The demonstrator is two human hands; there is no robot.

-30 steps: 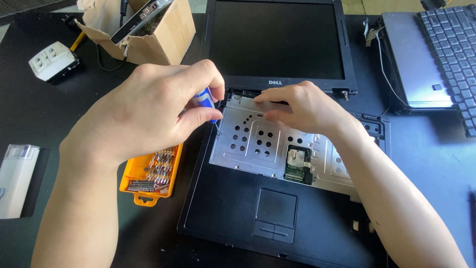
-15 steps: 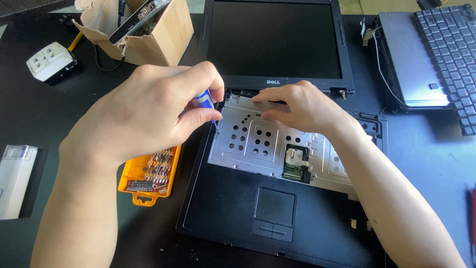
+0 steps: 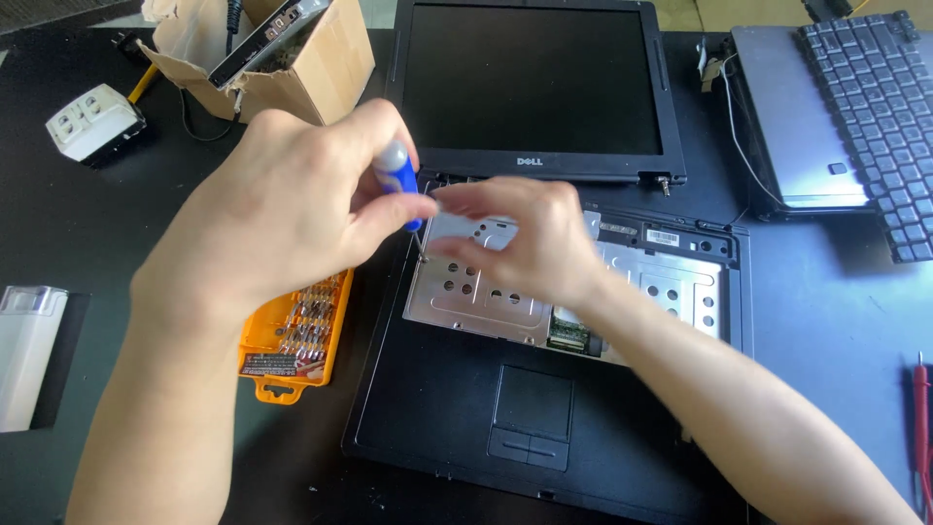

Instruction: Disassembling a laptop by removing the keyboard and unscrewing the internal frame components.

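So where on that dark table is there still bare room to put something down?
Bare table lies right of the open laptop, below the detached keyboard and above the red tool. Another patch sits between the white socket block and the left hand. It is crowded around the screwdriver and orange bit case.

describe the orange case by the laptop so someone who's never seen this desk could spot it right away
Start at the open black laptop with its keyboard removed, in the middle of the dark table. Just off its left edge, partly under the left hand, lies the flat orange case of screwdriver bits. It is the only orange thing there, unlike the white box farther left.
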